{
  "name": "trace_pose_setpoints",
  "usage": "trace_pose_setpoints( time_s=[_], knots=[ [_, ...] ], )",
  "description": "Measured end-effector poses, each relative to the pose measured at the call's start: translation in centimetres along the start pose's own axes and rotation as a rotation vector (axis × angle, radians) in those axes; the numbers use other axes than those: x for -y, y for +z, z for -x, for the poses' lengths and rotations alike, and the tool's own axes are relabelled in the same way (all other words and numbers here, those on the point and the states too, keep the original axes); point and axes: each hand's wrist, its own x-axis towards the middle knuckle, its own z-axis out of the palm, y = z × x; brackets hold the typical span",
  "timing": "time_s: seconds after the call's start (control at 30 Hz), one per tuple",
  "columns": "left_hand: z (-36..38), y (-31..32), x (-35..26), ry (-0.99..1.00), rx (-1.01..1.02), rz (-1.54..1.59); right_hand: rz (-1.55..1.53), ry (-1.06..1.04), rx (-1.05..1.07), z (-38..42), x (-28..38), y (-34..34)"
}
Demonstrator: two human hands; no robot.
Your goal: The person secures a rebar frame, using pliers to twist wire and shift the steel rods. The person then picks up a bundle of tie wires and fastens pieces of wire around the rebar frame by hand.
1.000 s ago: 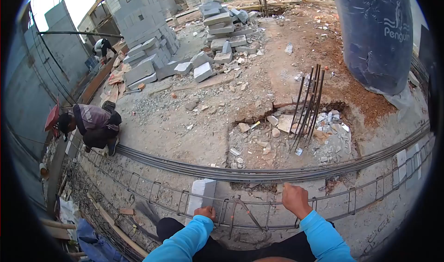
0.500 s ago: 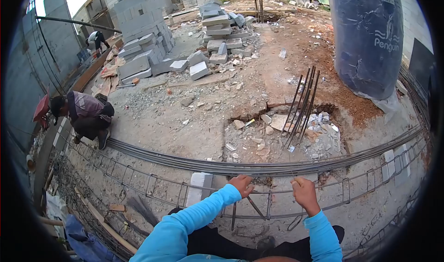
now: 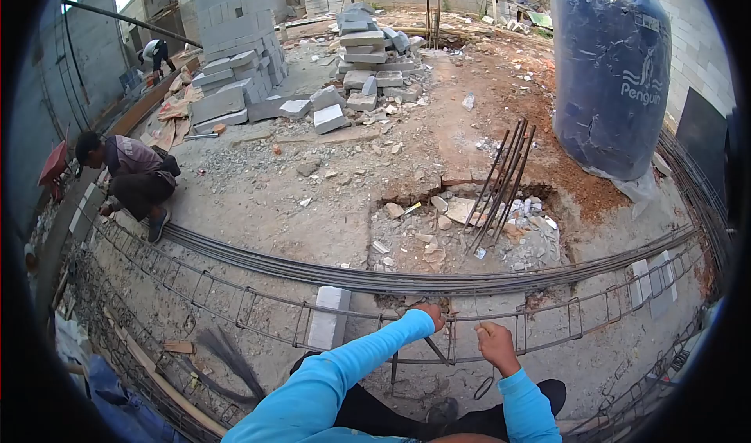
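Observation:
A long rebar cage [image 3: 547,310] of thin bars and square stirrups runs across in front of me. My left hand [image 3: 429,315] is closed at its upper bar, beside a stirrup; the fingertips are partly hidden. A dark rod [image 3: 436,350] slants down below that hand. My right hand [image 3: 497,347] is a closed fist just right of it, over the cage, seemingly on a thin wire that barely shows. Beneath this fist hangs a wire loop [image 3: 484,387]. A pale block [image 3: 328,318] sits under the cage to the left.
Long loose rebars [image 3: 313,275] lie beyond the cage. Behind them, upright bars [image 3: 502,185] rise from a rubble-filled pit [image 3: 422,247]. A person [image 3: 141,177] crouches at the cage's left end. Stacked blocks [image 3: 364,52] and a wrapped blue tank [image 3: 610,83] stand farther back. Loose wires [image 3: 235,361] lie left.
My right fist has come lower and slightly closer to the left hand. The left hand has shifted right along the bar. The view has moved a little; the crouching person has raised their head.

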Motion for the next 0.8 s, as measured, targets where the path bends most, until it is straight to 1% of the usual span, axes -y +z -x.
trace_pose_setpoints(
  time_s=[0.03,0.1,0.13,0.23,0.27,0.3,0.33,0.37,0.4,0.43,0.5,0.6,0.67,0.7,0.73,0.77,0.8],
  knots=[
    [-0.2,0.1,0.1,-0.008,-0.007,0.018,0.005,0.0,0.002,0.3,-0.4,0.3],
    [-2.2,1.3,1.4,-0.026,-0.018,0.039,-0.194,0.1,0.018,1.2,-0.9,0.7],
    [-3.1,2.9,1.7,-0.044,-0.024,0.054,-0.18,0.116,0.024,1.4,-0.9,0.8],
    [-2.6,2.1,1.7,-0.059,-0.024,0.101,-0.358,0.258,0.045,3.5,1.4,1.4],
    [-2.1,1.2,1.5,-0.062,0.014,0.115,-0.359,0.3,0.078,4.1,1.5,1.7],
    [-1.8,1.0,1.6,-0.029,-0.024,0.13,-0.333,0.335,0.095,4.7,2.2,2.0],
    [-1.6,0.8,1.4,-0.035,-0.023,0.083,-0.413,0.321,0.113,5.2,1.9,2.7],
    [-1.4,0.2,1.0,-0.072,-0.017,0.102,-0.36,0.312,0.139,5.8,3.0,2.9],
    [-1.9,0.9,1.4,-0.083,-0.097,0.138,-0.374,0.317,0.179,6.1,2.4,3.3],
    [-2.6,0.9,1.7,-0.098,-0.055,0.184,-0.347,0.358,0.187,6.8,1.9,3.9],
    [-4.8,1.7,2.6,-0.139,-0.047,0.188,-0.31,0.387,0.193,6.6,1.4,4.5],
    [-2.8,-0.7,1.1,-0.185,0.041,0.26,-0.239,0.39,0.209,6.5,1.2,5.4],
    [-1.6,-2.1,-0.2,-0.213,0.032,0.231,-0.237,0.468,0.196,5.6,0.6,5.8],
    [-1.5,-2.5,-0.7,-0.239,0.023,0.203,-0.235,0.466,0.192,5.0,-0.3,6.0],
    [-1.8,-2.4,-1.0,-0.234,0.022,0.204,-0.115,0.353,0.166,4.4,-1.3,6.2],
    [-2.2,-2.3,-1.3,-0.279,0.028,0.228,0.006,0.242,0.141,3.9,-2.2,6.3],
    [-2.9,-2.1,-1.3,-0.327,0.033,0.253,0.01,0.242,0.14,3.4,-2.3,6.1]
  ],
)
